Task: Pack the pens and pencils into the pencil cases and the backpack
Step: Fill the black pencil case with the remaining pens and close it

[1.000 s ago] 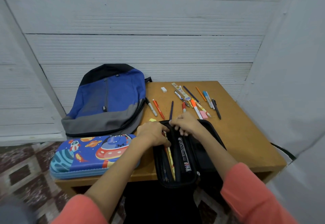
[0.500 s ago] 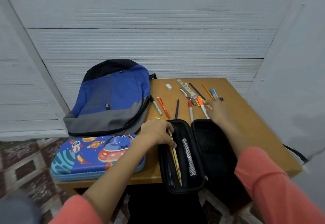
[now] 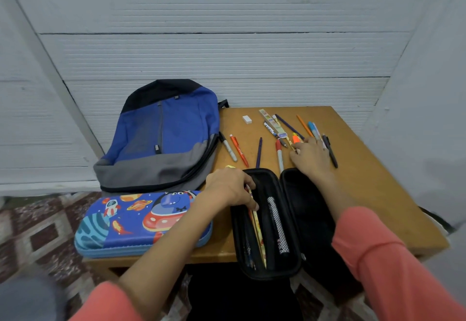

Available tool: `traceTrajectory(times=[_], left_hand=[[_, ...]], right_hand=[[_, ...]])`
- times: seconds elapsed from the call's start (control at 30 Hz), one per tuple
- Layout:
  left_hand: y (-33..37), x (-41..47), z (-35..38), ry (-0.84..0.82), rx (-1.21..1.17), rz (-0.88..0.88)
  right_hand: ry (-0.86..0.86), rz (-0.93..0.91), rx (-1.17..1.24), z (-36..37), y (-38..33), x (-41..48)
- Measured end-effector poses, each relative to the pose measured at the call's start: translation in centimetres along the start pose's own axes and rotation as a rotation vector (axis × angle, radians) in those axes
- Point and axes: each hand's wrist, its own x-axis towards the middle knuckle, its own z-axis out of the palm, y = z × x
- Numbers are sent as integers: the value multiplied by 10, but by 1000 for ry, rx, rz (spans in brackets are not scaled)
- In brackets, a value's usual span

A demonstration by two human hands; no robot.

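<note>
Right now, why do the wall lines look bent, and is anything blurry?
Head view: the wide-angle lens bows the wall panels toward the edges; the black pencil case and right hand are fairly sharp; the sleeves and bottom-left corner smear; light is soft and even, no glare on the table.

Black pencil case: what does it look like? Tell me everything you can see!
The black pencil case looks like a stiff fabric shell. It lies opened flat in two halves at the near edge of the table, with its near end hanging over. The left half holds a yellow pencil, a black-and-white patterned pen and some darker ones. The right half looks empty, though the right forearm hides part of it. The left hand grips its left wall.
</note>
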Motion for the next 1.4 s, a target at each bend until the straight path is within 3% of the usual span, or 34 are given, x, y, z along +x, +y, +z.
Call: traceTrajectory(times=[0.2,0.63,0.9,1.0,1.13,1.3,1.4], left_hand=[[2,-2,-1,5,-8,-17],[3,-4,-1,-4,11,-1],[0,-4,1,-2,20,12],[1,-4,1,-10,39,19],[3,-3,2,-22,68,24],[5,-4,3,-16,90,1],[5,-4,4,-2,92,-8]], right_hand=[[168,-5,-29,-8,-2,-2],[31,87,-145,-8,-21,-3],[16,275,438,-27,-14,1],[-60,370,741,-45,-17,-7],[-243,279,1041,-65,-33,-29],[-665,79,897,-74,-63,-71],[-770,7,709,-70,-76,-93]])
